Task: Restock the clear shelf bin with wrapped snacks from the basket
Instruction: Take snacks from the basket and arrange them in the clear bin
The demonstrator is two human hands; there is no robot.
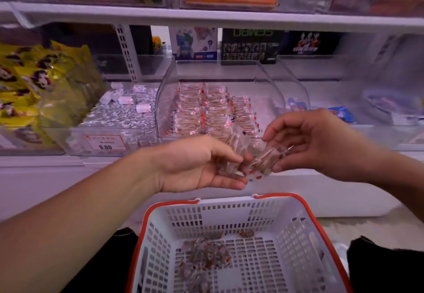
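Observation:
A clear shelf bin on the middle shelf holds neat rows of wrapped snacks in clear wrappers with red marks. Below it stands a white basket with an orange rim; several loose wrapped snacks lie on its floor. Above the basket and in front of the bin, my left hand holds a few wrapped snacks in its curled fingers. My right hand pinches another clear-wrapped snack right beside them. The two hands nearly touch.
Left of the bin, an open tray holds silver-wrapped sweets behind a 9.80 price tag. Yellow packets fill the far left. More clear bins stand to the right. Boxed toys line the back, under an upper shelf.

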